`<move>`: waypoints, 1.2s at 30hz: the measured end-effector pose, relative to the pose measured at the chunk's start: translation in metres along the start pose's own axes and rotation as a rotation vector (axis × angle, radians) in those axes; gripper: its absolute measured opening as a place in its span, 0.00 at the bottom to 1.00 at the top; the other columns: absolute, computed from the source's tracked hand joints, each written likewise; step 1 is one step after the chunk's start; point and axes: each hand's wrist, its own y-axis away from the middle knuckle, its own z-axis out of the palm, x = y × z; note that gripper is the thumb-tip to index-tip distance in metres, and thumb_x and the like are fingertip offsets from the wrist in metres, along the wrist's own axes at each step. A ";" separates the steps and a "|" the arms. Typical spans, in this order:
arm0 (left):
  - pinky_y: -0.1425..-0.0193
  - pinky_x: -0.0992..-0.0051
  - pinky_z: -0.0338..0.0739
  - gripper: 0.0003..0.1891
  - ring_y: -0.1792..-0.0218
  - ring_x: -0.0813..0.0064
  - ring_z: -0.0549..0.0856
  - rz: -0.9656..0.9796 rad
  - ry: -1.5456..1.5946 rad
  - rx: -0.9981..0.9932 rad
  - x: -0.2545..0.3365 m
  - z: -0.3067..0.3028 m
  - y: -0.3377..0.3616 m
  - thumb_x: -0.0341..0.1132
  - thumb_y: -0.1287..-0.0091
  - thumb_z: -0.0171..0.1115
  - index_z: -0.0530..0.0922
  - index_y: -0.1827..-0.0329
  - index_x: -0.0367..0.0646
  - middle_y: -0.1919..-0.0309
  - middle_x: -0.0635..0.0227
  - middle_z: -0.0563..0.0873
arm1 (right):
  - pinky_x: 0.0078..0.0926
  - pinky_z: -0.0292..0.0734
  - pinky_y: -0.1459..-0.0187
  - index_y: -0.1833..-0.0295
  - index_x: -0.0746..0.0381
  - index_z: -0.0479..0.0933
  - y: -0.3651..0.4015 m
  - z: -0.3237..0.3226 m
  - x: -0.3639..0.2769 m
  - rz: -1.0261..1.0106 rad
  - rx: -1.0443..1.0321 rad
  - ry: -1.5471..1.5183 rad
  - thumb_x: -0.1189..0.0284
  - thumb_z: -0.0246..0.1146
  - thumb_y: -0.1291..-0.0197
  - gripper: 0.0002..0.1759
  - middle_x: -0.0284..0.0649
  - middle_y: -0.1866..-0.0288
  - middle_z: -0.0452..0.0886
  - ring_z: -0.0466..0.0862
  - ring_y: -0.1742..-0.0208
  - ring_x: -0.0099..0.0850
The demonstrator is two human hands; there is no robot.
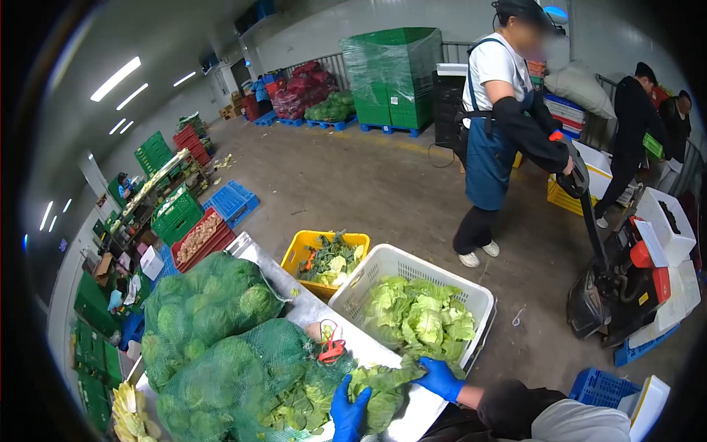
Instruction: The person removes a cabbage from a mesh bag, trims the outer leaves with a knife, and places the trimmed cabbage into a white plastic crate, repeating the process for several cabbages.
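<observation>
A green cabbage (384, 398) with loose outer leaves lies on the white tabletop (421, 414) between my blue-gloved hands. My left hand (347, 409) rests against its left side, fingers and thumb spread. At the upper right, my right hand (440, 379) pinches an outer cabbage leaf (398, 374) that stretches away from the head. Left of them, a green mesh sack (228, 379) spills cabbages and leaves toward my left hand. Red cord (333, 349) lies at the sack's mouth. Just beyond the table stands a white crate (434, 265) holding pale green cabbage leaves (421, 313).
Another full mesh sack (206, 302) sits behind the first. A yellow crate (300, 254) of trimmings stands beyond the table. At right, a person (490, 132) in an apron grips a pallet jack handle (582, 180). Blue pallets (230, 202) and stacked green crates (390, 81) stand farther off.
</observation>
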 end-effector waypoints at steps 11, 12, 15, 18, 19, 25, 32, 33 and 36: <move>0.40 0.67 0.73 0.28 0.45 0.62 0.79 -0.075 -0.104 0.135 -0.020 0.016 0.011 0.38 0.37 0.68 0.72 0.34 0.41 0.43 0.54 0.81 | 0.46 0.77 0.59 0.49 0.57 0.77 -0.093 0.046 0.007 -0.080 -0.378 0.012 0.60 0.62 0.41 0.18 0.52 0.60 0.83 0.83 0.59 0.53; 0.40 0.67 0.73 0.28 0.45 0.62 0.79 -0.081 -0.106 0.143 -0.019 0.016 0.012 0.38 0.37 0.68 0.72 0.34 0.41 0.43 0.54 0.81 | 0.46 0.77 0.59 0.49 0.57 0.78 -0.100 0.039 -0.010 -0.006 -0.446 0.137 0.59 0.63 0.41 0.18 0.53 0.60 0.83 0.83 0.58 0.54; 0.40 0.67 0.73 0.27 0.44 0.63 0.79 -0.007 -0.198 0.143 -0.023 0.012 0.022 0.36 0.35 0.66 0.71 0.33 0.41 0.42 0.53 0.80 | 0.46 0.77 0.55 0.55 0.61 0.80 -0.117 0.052 -0.015 0.145 -0.449 0.009 0.60 0.67 0.47 0.18 0.57 0.59 0.82 0.83 0.55 0.54; 0.35 0.70 0.69 0.34 0.41 0.67 0.77 -0.096 0.073 0.171 -0.039 0.016 0.016 0.28 0.44 0.74 0.72 0.32 0.41 0.41 0.57 0.79 | 0.44 0.77 0.54 0.56 0.63 0.81 -0.125 0.043 -0.018 0.149 -0.439 0.002 0.60 0.68 0.49 0.19 0.56 0.58 0.83 0.83 0.55 0.53; 0.33 0.70 0.68 0.34 0.39 0.68 0.76 -0.134 0.133 0.119 -0.044 0.014 0.016 0.26 0.43 0.72 0.71 0.32 0.40 0.39 0.57 0.78 | 0.44 0.77 0.54 0.56 0.63 0.81 -0.120 0.041 -0.017 0.153 -0.415 -0.022 0.60 0.68 0.50 0.20 0.56 0.58 0.83 0.83 0.55 0.53; 0.33 0.72 0.68 0.36 0.38 0.70 0.75 0.070 0.150 0.014 -0.063 0.002 0.027 0.26 0.43 0.71 0.68 0.29 0.40 0.37 0.59 0.77 | 0.38 0.78 0.57 0.56 0.67 0.81 -0.110 0.049 0.040 0.239 -0.478 -0.027 0.53 0.71 0.52 0.28 0.52 0.60 0.84 0.84 0.60 0.44; 0.28 0.65 0.63 0.37 0.32 0.58 0.70 0.056 0.245 0.008 -0.058 -0.003 0.035 0.38 0.47 0.77 0.72 0.32 0.45 0.32 0.51 0.70 | 0.26 0.79 0.61 0.47 0.66 0.77 -0.061 -0.029 -0.006 0.265 -0.358 -0.066 0.53 0.74 0.49 0.32 0.40 0.65 0.83 0.82 0.66 0.27; 0.28 0.63 0.63 0.38 0.31 0.55 0.69 0.113 0.099 0.075 -0.053 -0.001 0.039 0.40 0.48 0.78 0.72 0.32 0.46 0.32 0.48 0.69 | 0.25 0.79 0.60 0.47 0.66 0.77 -0.047 -0.028 -0.010 0.086 -0.148 -0.013 0.54 0.73 0.47 0.30 0.39 0.63 0.84 0.83 0.65 0.27; 0.28 0.60 0.63 0.39 0.31 0.50 0.68 0.183 -0.044 0.155 -0.052 0.002 0.045 0.44 0.49 0.78 0.72 0.32 0.48 0.32 0.43 0.67 | 0.25 0.79 0.57 0.47 0.63 0.79 -0.017 -0.017 -0.034 0.177 -0.389 -0.168 0.56 0.72 0.43 0.26 0.37 0.59 0.86 0.83 0.63 0.23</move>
